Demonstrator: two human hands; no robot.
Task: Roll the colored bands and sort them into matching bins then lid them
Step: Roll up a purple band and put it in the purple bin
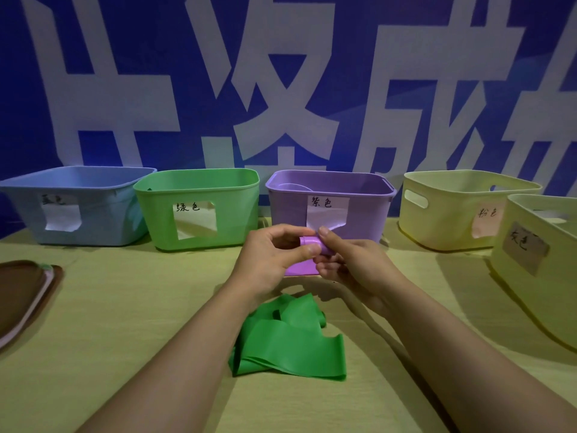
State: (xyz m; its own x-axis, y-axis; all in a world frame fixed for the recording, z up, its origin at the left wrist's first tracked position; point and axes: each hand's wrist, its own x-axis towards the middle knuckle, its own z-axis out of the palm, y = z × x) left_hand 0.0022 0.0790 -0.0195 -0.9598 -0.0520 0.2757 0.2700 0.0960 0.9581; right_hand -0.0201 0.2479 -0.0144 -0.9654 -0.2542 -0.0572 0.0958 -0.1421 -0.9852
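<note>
Both hands hold a purple band [307, 245] in front of the purple bin [331, 195]. Its upper end is wound into a small roll and a loose tail hangs below. My left hand [274, 254] pinches the roll from the left with thumb and fingers. My right hand [346, 260] grips it from the right, index finger over the top. A green band [287, 342] lies crumpled and unrolled on the table under my forearms. The green bin [199, 210] stands left of the purple one.
A blue bin [71, 204] stands far left. Two pale yellow bins [462, 210] [543, 270] stand at the right, all labelled with paper. A stack of brown lids [22, 295] lies at the left table edge. A blue banner forms the backdrop.
</note>
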